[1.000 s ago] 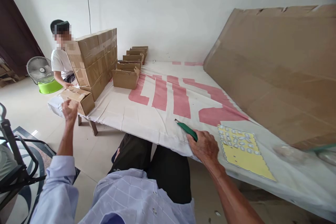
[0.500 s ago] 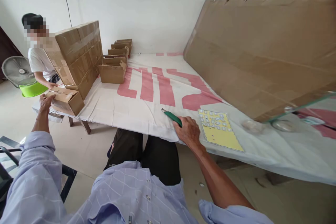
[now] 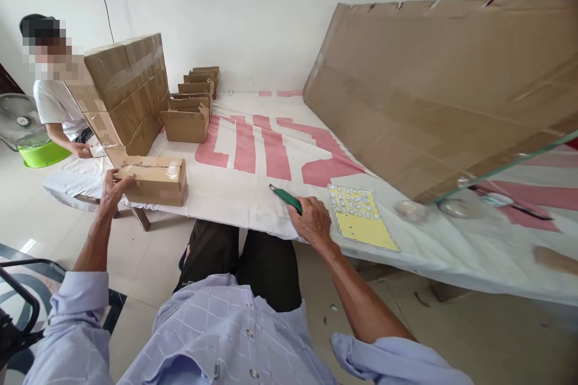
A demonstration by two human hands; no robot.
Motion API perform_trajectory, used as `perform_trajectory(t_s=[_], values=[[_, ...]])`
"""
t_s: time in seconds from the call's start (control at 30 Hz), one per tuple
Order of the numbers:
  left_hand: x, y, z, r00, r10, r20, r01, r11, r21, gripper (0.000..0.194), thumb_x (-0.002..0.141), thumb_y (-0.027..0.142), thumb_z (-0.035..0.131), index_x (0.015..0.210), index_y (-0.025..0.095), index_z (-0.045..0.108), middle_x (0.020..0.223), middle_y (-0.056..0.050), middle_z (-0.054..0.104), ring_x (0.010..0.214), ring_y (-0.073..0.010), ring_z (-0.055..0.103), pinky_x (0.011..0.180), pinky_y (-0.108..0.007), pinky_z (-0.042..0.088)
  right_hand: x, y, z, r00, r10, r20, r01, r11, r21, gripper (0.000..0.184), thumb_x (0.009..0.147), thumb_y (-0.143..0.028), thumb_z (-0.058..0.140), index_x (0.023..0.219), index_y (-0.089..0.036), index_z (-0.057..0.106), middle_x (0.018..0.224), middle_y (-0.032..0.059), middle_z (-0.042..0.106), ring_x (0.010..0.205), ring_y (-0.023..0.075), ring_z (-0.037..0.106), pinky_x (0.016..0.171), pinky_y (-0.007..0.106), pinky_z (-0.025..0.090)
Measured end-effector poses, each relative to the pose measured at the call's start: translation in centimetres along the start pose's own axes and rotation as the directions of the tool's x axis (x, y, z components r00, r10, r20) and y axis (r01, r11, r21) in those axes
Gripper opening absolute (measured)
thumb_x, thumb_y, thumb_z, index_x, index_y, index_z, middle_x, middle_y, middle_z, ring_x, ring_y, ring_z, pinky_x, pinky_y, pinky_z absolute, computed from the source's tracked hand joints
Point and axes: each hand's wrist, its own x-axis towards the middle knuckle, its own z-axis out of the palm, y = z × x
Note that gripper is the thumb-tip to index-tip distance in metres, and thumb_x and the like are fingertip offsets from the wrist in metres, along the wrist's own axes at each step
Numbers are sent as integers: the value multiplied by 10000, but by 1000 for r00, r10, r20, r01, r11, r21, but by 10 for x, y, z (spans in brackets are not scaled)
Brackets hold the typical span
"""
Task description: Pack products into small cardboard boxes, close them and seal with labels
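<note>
My left hand point(image 3: 116, 185) grips the left end of a closed cardboard box point(image 3: 156, 183), which sits at the front edge of the cloth-covered table point(image 3: 235, 198). Clear tape shows on the box's top right end. In my right hand point(image 3: 313, 219) is a green utility knife point(image 3: 286, 198), its tip pointing left and away from me above the cloth. Just right of that hand lies a yellow sheet point(image 3: 368, 228) carrying rows of small pale stickers.
Stacked taped boxes point(image 3: 130, 93) stand at the left, with open cartons point(image 3: 185, 126) behind. A large cardboard sheet point(image 3: 428, 90) leans at the right, near tape rolls point(image 3: 454, 209). A co-worker point(image 3: 63, 111) sits beyond the stack, by a fan point(image 3: 20, 120).
My left hand has brought the box rightward along the table, away from the co-worker's hand. The knife remains in my right hand. The view has shifted slightly to the right.
</note>
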Motion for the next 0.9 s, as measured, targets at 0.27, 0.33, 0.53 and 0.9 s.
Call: perform_trajectory(t_s=[0.27, 0.33, 0.53, 0.9], values=[[-32, 22, 69, 910, 126, 394, -65, 984, -165, 802, 588, 634, 997, 1194, 237, 653, 1314, -138, 728, 1257, -386, 725, 954, -498, 657, 3, -3, -2, 1000, 7, 8, -8, 1000, 30, 303, 1030, -318, 566, 1204, -150, 748, 1107, 172, 711, 1041, 322, 587, 916, 422, 454], [-25, 25, 77, 866, 198, 460, -83, 962, -258, 952, 498, 556, 1064, 1290, 253, 631, 1496, -174, 665, 1465, -436, 629, 981, -489, 663, 4, -5, -3, 1000, 4, 6, -5, 999, 32, 305, 1033, -314, 553, 1201, -148, 745, 1107, 171, 713, 1048, 320, 586, 921, 420, 451], [-12, 28, 97, 806, 311, 503, -81, 900, -428, 1090, 433, 473, 1122, 1350, 261, 571, 1541, -195, 656, 1493, -431, 622, 1143, -531, 620, 5, -6, -2, 1000, 19, -19, -18, 998, 55, 281, 1024, -302, 556, 1190, -172, 741, 1105, 154, 707, 1042, 311, 571, 916, 414, 451], [-62, 35, 139, 795, 358, 490, -145, 896, -419, 1052, 523, 497, 1082, 1387, 301, 516, 1624, -169, 563, 1535, -444, 571, 1037, -511, 624, 3, -7, -8, 999, 47, 8, -48, 994, 94, 311, 1007, -311, 569, 1219, -173, 749, 1136, 173, 704, 1061, 332, 582, 931, 433, 475]])
